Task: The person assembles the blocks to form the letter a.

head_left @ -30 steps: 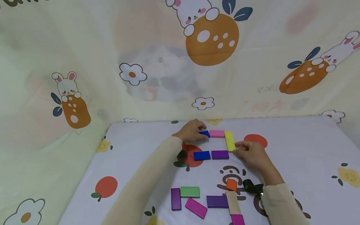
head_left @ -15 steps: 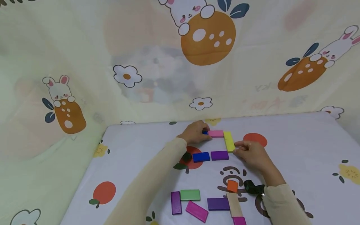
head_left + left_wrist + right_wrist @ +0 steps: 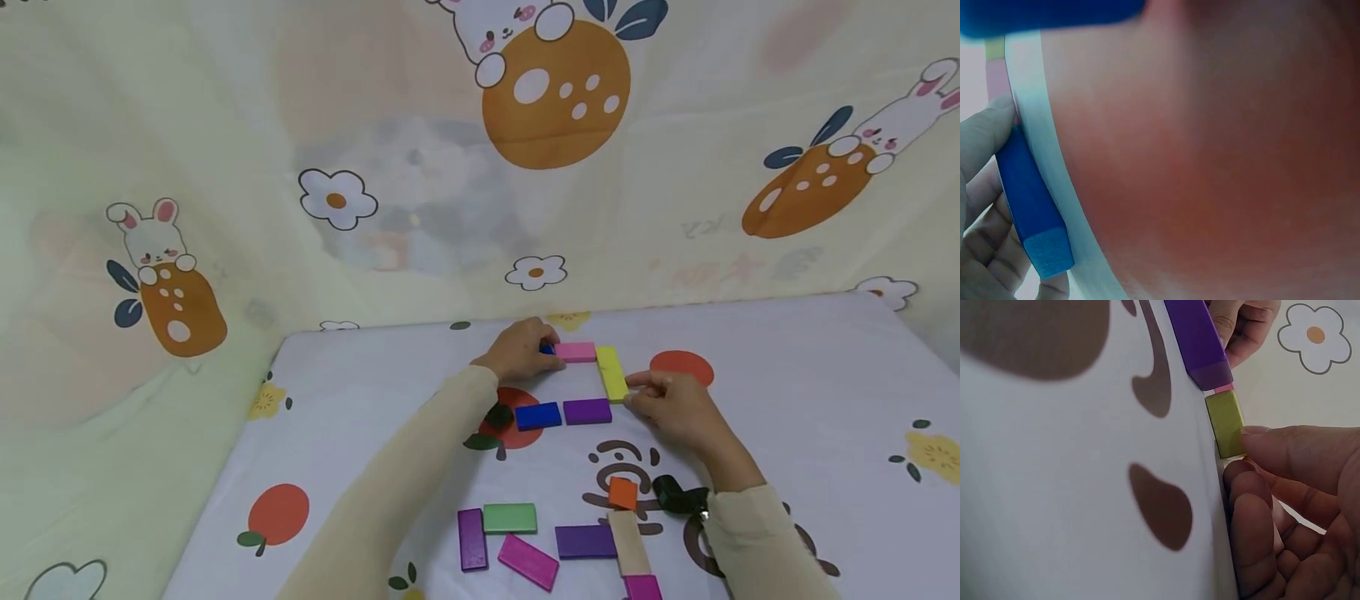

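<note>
At the far side of the table, my left hand (image 3: 521, 350) pinches a blue block (image 3: 1032, 200) between thumb and fingers. That block meets the end of a pink block (image 3: 575, 352), and the thumb tip lies at their joint. A yellow block (image 3: 612, 375) stands crosswise at the pink one's right end. My right hand (image 3: 678, 408) touches the yellow block's right side; in the right wrist view its thumb (image 3: 1291, 450) lies on the block's edge, other fingers bent below. Nearer me, a second blue block (image 3: 538, 416) and a purple block (image 3: 587, 412) form a row.
Closer to me lie a green block (image 3: 510, 518), a magenta block (image 3: 528, 562), a violet block (image 3: 585, 542), a beige block (image 3: 628, 542), an orange block (image 3: 622, 493) and others. A dark strap (image 3: 675, 495) is by the right wrist. A printed curtain (image 3: 420, 167) hangs behind.
The left hand has shifted slightly right along the far row and now covers more of the blue block, its thumb reaching the pink one. The right hand stays at the yellow block.
</note>
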`<action>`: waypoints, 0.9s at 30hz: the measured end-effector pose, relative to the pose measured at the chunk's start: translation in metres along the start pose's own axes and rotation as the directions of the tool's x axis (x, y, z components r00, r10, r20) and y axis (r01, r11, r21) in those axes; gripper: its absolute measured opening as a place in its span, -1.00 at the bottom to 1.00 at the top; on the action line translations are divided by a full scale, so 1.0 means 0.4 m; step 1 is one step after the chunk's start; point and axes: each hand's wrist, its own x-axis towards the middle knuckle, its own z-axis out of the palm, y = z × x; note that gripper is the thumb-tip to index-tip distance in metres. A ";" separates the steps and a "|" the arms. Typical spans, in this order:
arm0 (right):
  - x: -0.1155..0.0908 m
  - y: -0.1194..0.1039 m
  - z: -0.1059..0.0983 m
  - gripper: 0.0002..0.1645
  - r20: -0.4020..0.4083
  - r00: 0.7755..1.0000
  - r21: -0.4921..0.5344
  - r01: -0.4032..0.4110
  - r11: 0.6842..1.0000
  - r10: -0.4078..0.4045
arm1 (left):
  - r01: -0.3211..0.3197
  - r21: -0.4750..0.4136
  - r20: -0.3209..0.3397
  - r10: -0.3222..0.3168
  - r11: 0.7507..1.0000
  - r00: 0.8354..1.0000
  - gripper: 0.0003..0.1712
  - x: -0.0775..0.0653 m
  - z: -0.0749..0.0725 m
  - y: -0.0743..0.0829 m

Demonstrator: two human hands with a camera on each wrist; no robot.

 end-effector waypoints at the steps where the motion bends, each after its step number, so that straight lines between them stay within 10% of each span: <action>1: 0.000 -0.002 0.001 -0.56 0.001 1.000 -0.003 0.001 1.000 -0.001 | 0.002 0.000 0.001 -0.002 1.000 1.000 -0.58 -0.001 -0.002 0.000; 27: 0.000 -0.004 -0.003 -0.51 0.005 1.000 0.036 0.010 0.999 -0.011 | 0.022 -0.008 0.000 -0.022 1.000 1.000 -0.54 0.000 0.001 0.003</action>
